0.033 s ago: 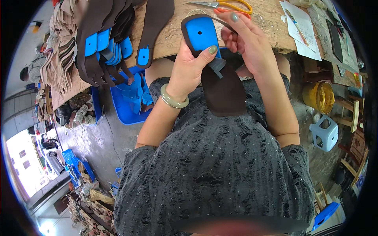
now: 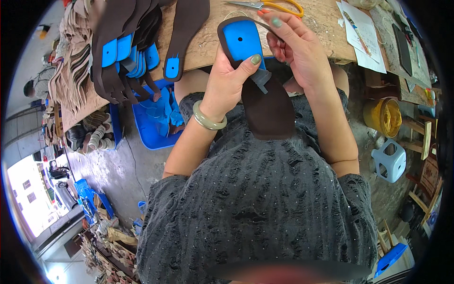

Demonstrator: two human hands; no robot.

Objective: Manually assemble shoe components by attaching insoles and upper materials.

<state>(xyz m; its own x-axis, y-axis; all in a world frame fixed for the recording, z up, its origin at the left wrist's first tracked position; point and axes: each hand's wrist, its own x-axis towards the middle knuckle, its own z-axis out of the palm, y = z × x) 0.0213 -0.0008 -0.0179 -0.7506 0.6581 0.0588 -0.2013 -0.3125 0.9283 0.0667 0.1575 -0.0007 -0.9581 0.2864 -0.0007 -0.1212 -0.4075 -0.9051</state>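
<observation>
My left hand (image 2: 228, 85) grips a dark brown insole (image 2: 269, 116) around its heel end, thumb pressed on top. A blue heel piece with a small dark hole (image 2: 240, 39) lies on that end, framed by a brown margin. Beside the thumb a grey tab (image 2: 261, 79) sticks out over the insole. From the heel's far edge a thin dark strip (image 2: 267, 27) runs to my right hand (image 2: 300, 52), whose thumb and fingers pinch its end. The insole's wide part hangs down toward my lap.
Scissors with orange handles (image 2: 265, 4) lie at the table's far side. On the left are stacked brown insoles with blue pieces (image 2: 125, 52) and a single insole (image 2: 187, 28). Papers (image 2: 362, 35) lie right. Below stand a blue bin of scraps (image 2: 151, 135), a yellow bucket (image 2: 380, 118) and a stool (image 2: 390, 161).
My right hand has shifted slightly, its thumb tilting a little left and down with the strip still pinched. My left hand and the insole stay where they were.
</observation>
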